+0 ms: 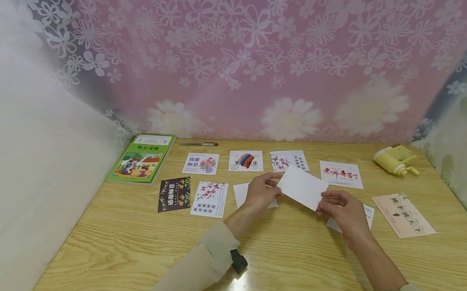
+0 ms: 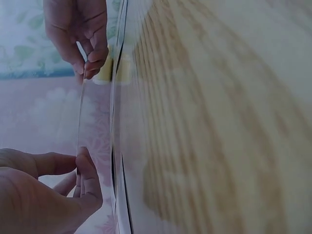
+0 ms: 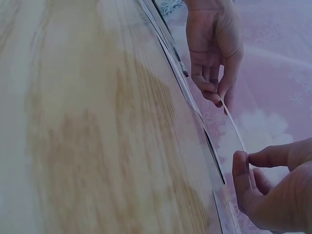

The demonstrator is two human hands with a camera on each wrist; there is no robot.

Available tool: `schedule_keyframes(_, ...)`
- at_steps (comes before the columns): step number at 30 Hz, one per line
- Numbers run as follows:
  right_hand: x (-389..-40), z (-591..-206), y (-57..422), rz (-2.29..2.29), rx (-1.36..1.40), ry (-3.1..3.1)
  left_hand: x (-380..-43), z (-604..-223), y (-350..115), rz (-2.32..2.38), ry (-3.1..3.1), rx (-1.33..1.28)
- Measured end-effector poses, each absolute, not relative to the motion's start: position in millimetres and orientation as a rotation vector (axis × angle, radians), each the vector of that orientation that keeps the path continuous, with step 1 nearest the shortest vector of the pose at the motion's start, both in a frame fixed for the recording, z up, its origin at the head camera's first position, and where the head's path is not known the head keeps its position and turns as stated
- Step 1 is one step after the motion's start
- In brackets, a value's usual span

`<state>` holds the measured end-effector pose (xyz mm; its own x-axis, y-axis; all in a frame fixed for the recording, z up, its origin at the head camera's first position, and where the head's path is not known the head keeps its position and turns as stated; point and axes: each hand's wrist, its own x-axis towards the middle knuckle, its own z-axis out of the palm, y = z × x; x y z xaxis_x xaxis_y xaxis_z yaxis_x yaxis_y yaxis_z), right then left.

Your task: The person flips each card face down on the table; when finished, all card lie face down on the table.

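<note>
Both hands hold up a blank-faced white card [image 1: 303, 188] above the table. My left hand [image 1: 260, 192] pinches its left edge between thumb and fingers. At the opposite edge, my right hand [image 1: 344, 211] pinches it near the lower corner. Each wrist view shows the card [image 3: 235, 127] edge-on as a thin line, raised off the wood. Partly hidden behind the left hand lies a white card [image 1: 241, 193]; another white card [image 1: 368, 213] is partly covered by the right hand.
Several printed cards lie around, including a floral one [image 1: 209, 199], a dark one [image 1: 174, 194], a red-lettered one [image 1: 341, 174] and a beige one [image 1: 404, 215]. A green book [image 1: 141, 159] and a pen [image 1: 199, 144] lie back left; a yellow hand-cranked device [image 1: 394, 159] stands back right.
</note>
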<state>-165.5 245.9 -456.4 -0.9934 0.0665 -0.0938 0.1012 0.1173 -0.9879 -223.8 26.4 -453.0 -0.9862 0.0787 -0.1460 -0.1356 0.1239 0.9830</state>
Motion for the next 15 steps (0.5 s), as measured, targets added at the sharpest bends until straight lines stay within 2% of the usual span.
schedule_keyframes(6,-166.8,-453.8,247.4,-2.025,0.237,2.300,-226.4,-451.0,27.4,1.759,2.402,-0.007)
schedule_keyframes(15,-161.7,-448.7,250.1,-2.128,0.172,2.052,-231.0,-452.1,27.1,1.601,2.485,0.034)
